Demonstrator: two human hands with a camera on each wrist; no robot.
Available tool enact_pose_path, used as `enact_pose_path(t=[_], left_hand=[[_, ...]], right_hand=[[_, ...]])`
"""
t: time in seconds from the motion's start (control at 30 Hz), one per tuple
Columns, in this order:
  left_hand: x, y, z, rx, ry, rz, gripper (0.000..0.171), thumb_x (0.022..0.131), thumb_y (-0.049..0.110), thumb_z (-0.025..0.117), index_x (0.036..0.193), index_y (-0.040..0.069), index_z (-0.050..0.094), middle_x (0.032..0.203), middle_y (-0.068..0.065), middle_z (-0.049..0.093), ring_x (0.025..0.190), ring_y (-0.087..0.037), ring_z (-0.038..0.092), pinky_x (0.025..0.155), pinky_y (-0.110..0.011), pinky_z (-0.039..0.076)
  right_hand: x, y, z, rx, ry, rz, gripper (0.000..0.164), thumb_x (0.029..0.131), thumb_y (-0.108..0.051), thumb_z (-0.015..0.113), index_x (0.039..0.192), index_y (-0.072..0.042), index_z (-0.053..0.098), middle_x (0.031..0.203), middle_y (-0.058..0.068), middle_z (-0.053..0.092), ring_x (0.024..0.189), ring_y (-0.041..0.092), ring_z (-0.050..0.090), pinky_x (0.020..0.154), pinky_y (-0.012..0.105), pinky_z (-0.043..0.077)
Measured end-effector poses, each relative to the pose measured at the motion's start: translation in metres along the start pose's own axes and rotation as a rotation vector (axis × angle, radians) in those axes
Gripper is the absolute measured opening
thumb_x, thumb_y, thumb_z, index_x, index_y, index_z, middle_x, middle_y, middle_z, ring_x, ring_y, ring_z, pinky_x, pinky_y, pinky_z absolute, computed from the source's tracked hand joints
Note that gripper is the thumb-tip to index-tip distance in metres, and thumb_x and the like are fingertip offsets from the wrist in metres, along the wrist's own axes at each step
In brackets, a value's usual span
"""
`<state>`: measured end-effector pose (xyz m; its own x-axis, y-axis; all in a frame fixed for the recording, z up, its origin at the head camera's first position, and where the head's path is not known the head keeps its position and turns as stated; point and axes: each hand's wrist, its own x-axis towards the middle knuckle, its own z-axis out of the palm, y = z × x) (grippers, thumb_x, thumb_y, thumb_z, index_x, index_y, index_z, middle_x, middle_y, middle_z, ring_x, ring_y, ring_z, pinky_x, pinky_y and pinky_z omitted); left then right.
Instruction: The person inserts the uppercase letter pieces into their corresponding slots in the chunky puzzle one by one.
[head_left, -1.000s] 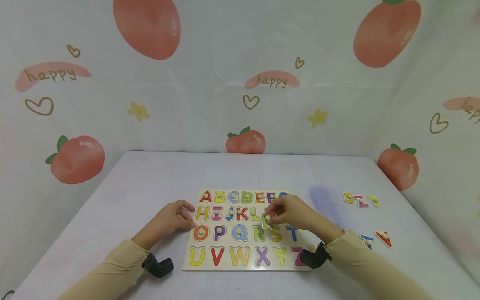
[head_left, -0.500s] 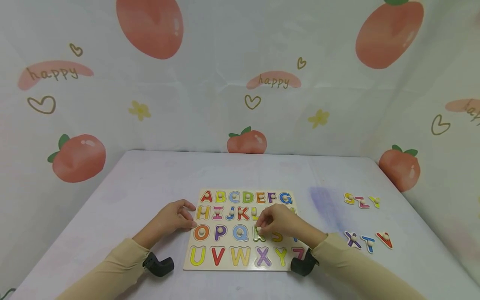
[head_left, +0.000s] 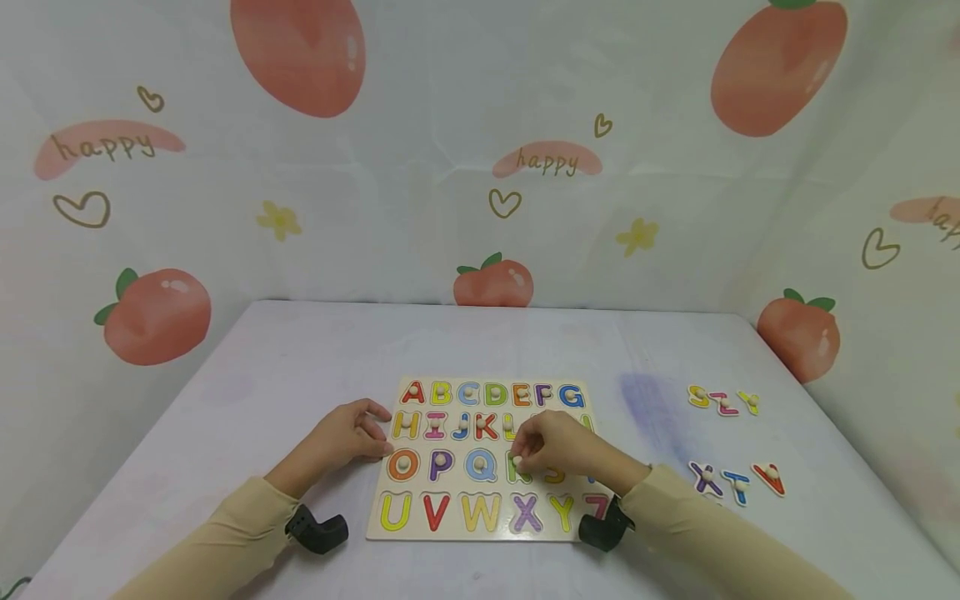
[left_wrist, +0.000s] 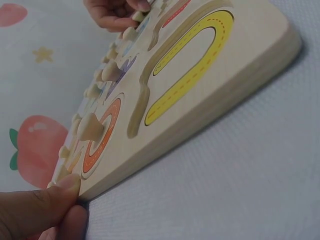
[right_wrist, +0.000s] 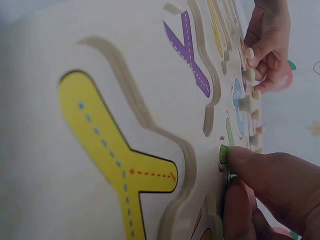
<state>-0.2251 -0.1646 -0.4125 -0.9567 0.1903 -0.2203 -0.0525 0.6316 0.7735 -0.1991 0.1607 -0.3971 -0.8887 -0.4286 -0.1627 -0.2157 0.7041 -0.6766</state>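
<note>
A wooden alphabet puzzle board (head_left: 450, 537) lies flat on the table, its upper two rows mostly filled with knobbed letters. At its left edge my left hand (head_left: 348, 433) holds the rim between thumb (left_wrist: 69, 187) and finger. My right hand (head_left: 555, 442) pinches the knob of the green letter R piece (head_left: 513, 472), which sits at the R recess in the third row; whether it lies fully flush is hidden by the fingers. In the right wrist view a bit of the green piece (right_wrist: 223, 154) shows beside the thumb. The recess for Y (right_wrist: 120, 165) holds no piece.
Loose letters lie right of the board: S (head_left: 698, 396), Z (head_left: 723, 404) and Y (head_left: 749, 403) farther back, X (head_left: 706, 479), T (head_left: 737, 487) and V (head_left: 768, 478) nearer. A patterned cloth backdrop (head_left: 390, 242) stands behind the table.
My right hand has moved left and toward me with the R piece, lowering it from above the board to its recess. In the last half second it barely moves. My left hand stays put.
</note>
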Motion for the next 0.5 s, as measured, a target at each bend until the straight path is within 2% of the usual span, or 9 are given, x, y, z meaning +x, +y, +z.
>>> enact_pose_path(t=[0.2,0.4,0.5], left_hand=[[0.0,0.0,0.001,0.0,0.0,-0.008,0.049,0.073,0.01,0.082,0.114,0.0,0.058,0.077,-0.004,0.065,0.069,-0.016,0.056,0.064,-0.029,0.044],[0.001,-0.001,0.001,0.002,0.003,-0.007,0.049,0.073,0.011,0.082,0.115,0.0,0.058,0.077,-0.004,0.065,0.07,-0.016,0.056,0.064,-0.029,0.044],[0.002,-0.002,0.001,0.005,0.004,-0.007,0.049,0.073,0.011,0.082,0.115,0.0,0.058,0.078,-0.004,0.065,0.069,-0.016,0.056,0.064,-0.029,0.044]], right_hand=[[-0.007,0.001,-0.012,0.054,-0.013,0.001,0.015,0.076,-0.008,0.079,0.086,-0.013,0.069,0.077,-0.005,0.062,0.071,0.01,0.058,0.065,0.023,0.048],[-0.026,0.012,-0.042,0.12,0.039,-0.025,0.018,0.081,-0.01,0.076,0.096,-0.005,0.069,0.084,0.0,0.064,0.075,0.014,0.059,0.066,0.024,0.049],[-0.038,0.018,-0.055,0.159,0.067,0.007,0.022,0.082,-0.012,0.075,0.1,-0.002,0.068,0.086,0.003,0.062,0.076,0.016,0.057,0.068,0.024,0.049]])
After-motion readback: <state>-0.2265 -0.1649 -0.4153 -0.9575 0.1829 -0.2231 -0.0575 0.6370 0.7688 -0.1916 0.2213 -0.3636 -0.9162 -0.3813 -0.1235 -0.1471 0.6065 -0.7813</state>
